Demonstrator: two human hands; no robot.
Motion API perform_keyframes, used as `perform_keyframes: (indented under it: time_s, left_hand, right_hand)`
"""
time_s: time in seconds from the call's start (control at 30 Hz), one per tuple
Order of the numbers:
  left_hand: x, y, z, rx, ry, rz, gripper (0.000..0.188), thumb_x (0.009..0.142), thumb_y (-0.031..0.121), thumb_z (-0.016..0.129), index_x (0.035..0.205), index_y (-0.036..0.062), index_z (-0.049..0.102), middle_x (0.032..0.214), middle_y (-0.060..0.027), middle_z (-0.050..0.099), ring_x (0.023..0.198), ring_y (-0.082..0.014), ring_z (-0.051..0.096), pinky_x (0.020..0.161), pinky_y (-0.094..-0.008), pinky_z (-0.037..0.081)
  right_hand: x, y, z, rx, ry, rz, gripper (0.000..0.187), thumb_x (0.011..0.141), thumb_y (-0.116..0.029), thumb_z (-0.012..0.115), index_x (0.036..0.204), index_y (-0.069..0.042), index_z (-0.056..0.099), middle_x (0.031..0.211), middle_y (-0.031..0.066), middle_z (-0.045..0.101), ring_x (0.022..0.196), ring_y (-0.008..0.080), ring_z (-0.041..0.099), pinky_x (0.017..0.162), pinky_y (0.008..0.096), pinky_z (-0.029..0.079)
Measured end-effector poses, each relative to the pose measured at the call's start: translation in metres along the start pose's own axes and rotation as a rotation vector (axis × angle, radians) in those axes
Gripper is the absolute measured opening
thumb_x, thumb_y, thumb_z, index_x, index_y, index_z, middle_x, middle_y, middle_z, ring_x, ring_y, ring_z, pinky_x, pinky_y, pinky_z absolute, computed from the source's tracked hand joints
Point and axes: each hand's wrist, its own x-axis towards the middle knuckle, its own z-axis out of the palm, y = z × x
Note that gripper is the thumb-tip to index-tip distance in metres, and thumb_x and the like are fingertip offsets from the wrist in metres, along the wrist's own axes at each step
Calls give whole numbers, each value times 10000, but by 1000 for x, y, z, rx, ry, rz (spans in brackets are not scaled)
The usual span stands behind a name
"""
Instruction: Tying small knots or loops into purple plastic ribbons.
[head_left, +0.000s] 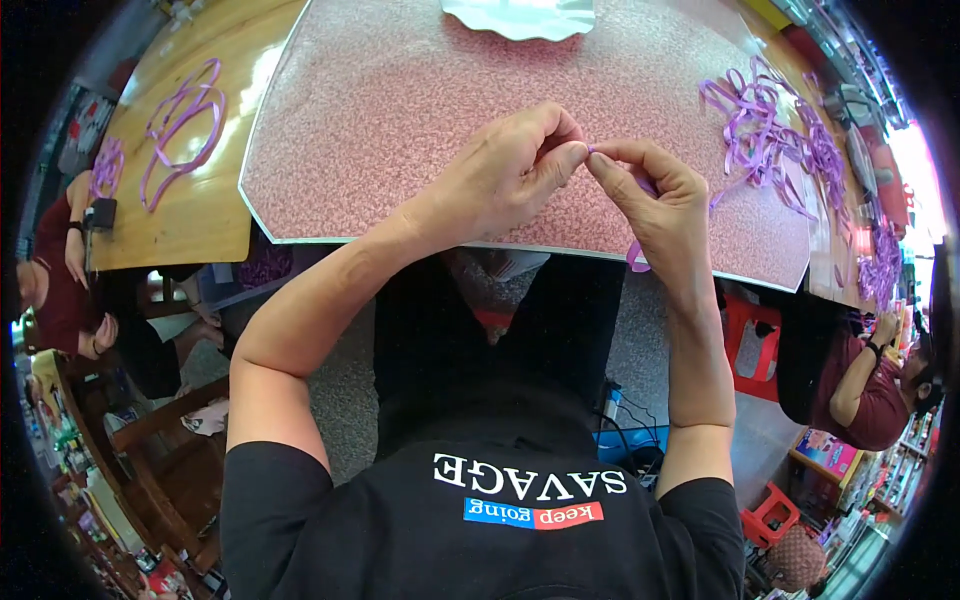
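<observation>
Above the pink speckled table top (350, 170), both my hands come together with their fingertips almost touching. My left hand (500, 175) is closed in a pinch between thumb and forefinger. A small bit of purple ribbon (637, 258) shows at the meeting point of the fingertips. The same pinch closes my right hand (662, 210), and ribbon hangs in a loop beneath its palm. More of it shows behind the right fingers, toward the heap of purple ribbons (755, 130) at the right. The exact shape of the pinched part is too small to make out.
A white scalloped dish (520, 15) sits at the far edge. On the yellow wooden table (190, 215) at the left lies a looped purple ribbon (200, 155). Other people in dark red shirts sit at both sides. Red plastic stools (735, 335) stand at the right.
</observation>
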Motion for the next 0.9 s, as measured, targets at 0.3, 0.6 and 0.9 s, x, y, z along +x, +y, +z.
perform_keyframes:
  time_s: [0.3, 0.6, 0.9]
  left_hand:
    - [-2, -2, 0, -139, -18, -61, 249, 999, 210, 520, 1002, -36, 562, 786, -102, 614, 704, -158, 596, 629, -308, 493]
    - [-2, -2, 0, -157, -35, -51, 256, 1000, 224, 526, 994, -29, 563, 787, -102, 619, 722, -159, 617, 622, -293, 501]
    - [-4, -6, -3, -119, -81, -45, 239, 1014, 197, 494, 1118, -13, 538, 915, -83, 608, 880, -140, 609, 765, -298, 501]
  right_hand:
    - [1, 1, -3, 77, -79, 58, 138, 909, -92, 675, 1022, -21, 711, 759, -65, 584, 664, -11, 470, 568, 161, 356]
    - [0, 0, 3, 69, -23, 44, 169, 891, -109, 705, 1013, 8, 712, 831, -32, 642, 704, 6, 513, 612, 147, 387]
    - [-1, 4, -7, -20, -91, 61, 196, 924, -146, 667, 1010, 24, 712, 888, 29, 693, 824, 61, 592, 739, 211, 463]
